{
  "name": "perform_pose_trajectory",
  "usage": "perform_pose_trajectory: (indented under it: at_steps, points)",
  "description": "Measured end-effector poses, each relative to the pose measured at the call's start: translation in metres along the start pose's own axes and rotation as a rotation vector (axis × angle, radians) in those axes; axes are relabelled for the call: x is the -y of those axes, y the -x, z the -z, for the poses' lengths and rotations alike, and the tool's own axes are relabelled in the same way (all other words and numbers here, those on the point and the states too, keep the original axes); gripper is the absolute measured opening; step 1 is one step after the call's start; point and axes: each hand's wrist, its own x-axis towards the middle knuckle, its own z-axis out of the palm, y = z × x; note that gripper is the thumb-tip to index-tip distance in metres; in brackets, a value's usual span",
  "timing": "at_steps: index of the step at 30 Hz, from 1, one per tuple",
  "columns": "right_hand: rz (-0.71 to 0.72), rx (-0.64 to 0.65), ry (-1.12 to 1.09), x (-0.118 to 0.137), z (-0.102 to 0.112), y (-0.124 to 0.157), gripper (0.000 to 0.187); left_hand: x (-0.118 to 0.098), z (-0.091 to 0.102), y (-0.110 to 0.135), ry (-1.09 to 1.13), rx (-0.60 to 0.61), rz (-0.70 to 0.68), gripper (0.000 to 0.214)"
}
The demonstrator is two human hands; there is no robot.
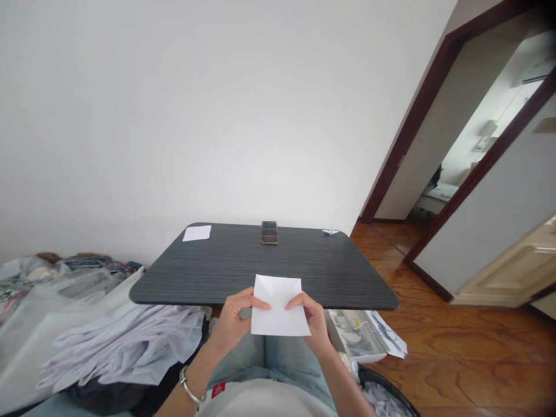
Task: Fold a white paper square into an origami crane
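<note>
A square sheet of white paper is held up between both hands over the near edge of the dark table. A faint diagonal crease shows near its upper left corner. My left hand grips the left side, thumb on the front and fingers behind. On the right side my right hand pinches the paper the same way. The fingers behind the sheet are mostly hidden. Another white paper sheet lies at the table's far left corner. At the far right corner sits a small folded white paper piece.
A phone lies at the table's back edge by the wall. Left of the table are piled white cloth and plastic bags. Below right stand a white box with odds and ends and a black-rimmed bin holding paper scraps.
</note>
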Motion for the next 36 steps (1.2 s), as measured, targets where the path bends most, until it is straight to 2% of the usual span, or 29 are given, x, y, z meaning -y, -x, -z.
perform_pose_trajectory:
  at_steps: [4,12,15,19,22,36]
  points:
    - [0.027,-0.024,-0.016,-0.001,0.000,0.000,0.008,0.000,-0.001,0.002,-0.025,-0.023,0.007,0.009]
    - [0.028,-0.150,0.048,0.005,-0.004,0.001,0.002,-0.008,-0.006,0.002,-0.140,-0.086,0.029,0.007]
    - [0.012,-0.172,0.039,0.011,-0.007,0.000,0.010,-0.011,-0.012,0.002,-0.054,-0.141,0.097,0.011]
    - [-0.117,-0.170,-0.036,0.017,-0.012,0.000,0.022,-0.013,-0.021,-0.001,0.225,-0.189,0.274,0.018]
    - [-0.176,-0.191,-0.089,0.018,-0.014,0.000,0.025,-0.013,-0.024,-0.004,0.350,-0.203,0.354,0.030]
    - [-0.303,-0.233,-0.194,0.026,-0.014,-0.002,0.024,-0.023,-0.028,-0.007,0.366,-0.318,0.424,0.024]
